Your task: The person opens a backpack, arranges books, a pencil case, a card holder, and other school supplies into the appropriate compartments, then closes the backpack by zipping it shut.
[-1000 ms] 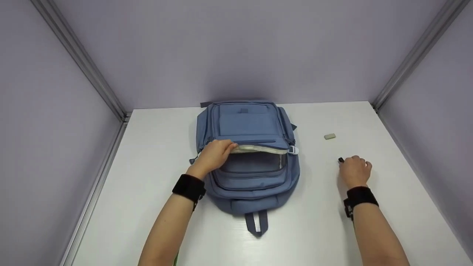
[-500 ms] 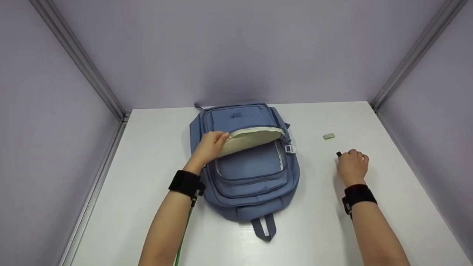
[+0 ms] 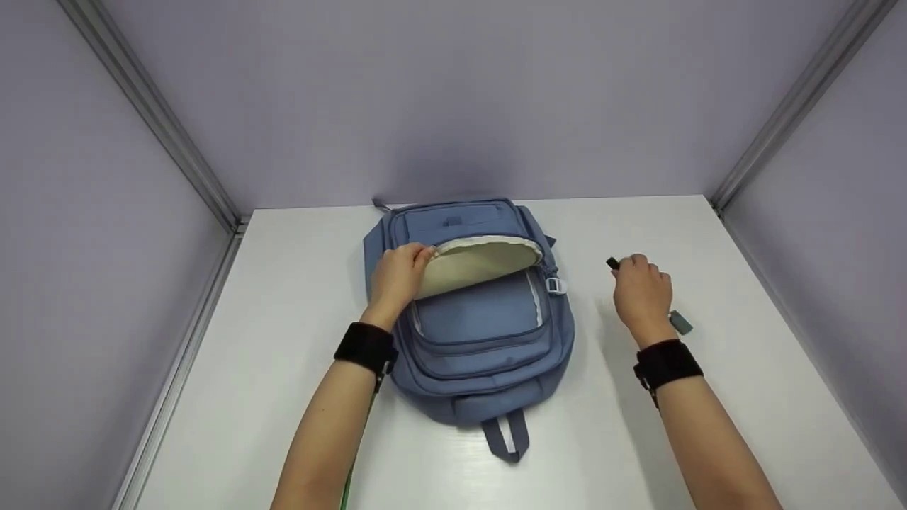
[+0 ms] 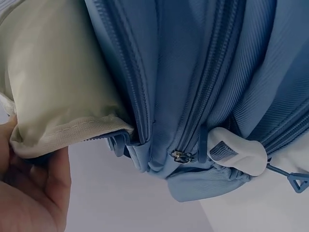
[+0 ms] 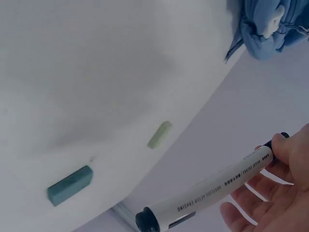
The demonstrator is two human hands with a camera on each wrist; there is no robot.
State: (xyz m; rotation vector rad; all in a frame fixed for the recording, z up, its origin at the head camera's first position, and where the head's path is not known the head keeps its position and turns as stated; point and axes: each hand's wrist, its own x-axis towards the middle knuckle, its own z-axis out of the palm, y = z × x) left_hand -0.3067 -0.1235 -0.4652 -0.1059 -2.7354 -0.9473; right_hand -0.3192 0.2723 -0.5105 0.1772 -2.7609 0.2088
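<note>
A blue backpack (image 3: 482, 368) lies on the white table, its front pocket unzipped. My left hand (image 3: 398, 276) pinches the edge of the pocket's flap (image 3: 482, 265) and holds it raised, baring its pale lining. In the left wrist view, thumb and fingers grip the flap's corner (image 4: 72, 130). Right of the bag, above the table, my right hand (image 3: 641, 290) holds a whiteboard marker (image 5: 207, 191), white with dark ends. Thumb and fingers pinch one end of it. Only its black tip shows in the head view.
A dark green block (image 3: 680, 322) lies on the table (image 3: 737, 397) beside my right wrist. A small pale green block (image 5: 159, 134) is on the table in the right wrist view; my right hand hides it in the head view. Walls (image 3: 453, 99) enclose the back and sides.
My left hand has lifted the flap, widening the pocket mouth, and the bag has shifted slightly. My right hand has moved up and left with the marker, uncovering the dark green block.
</note>
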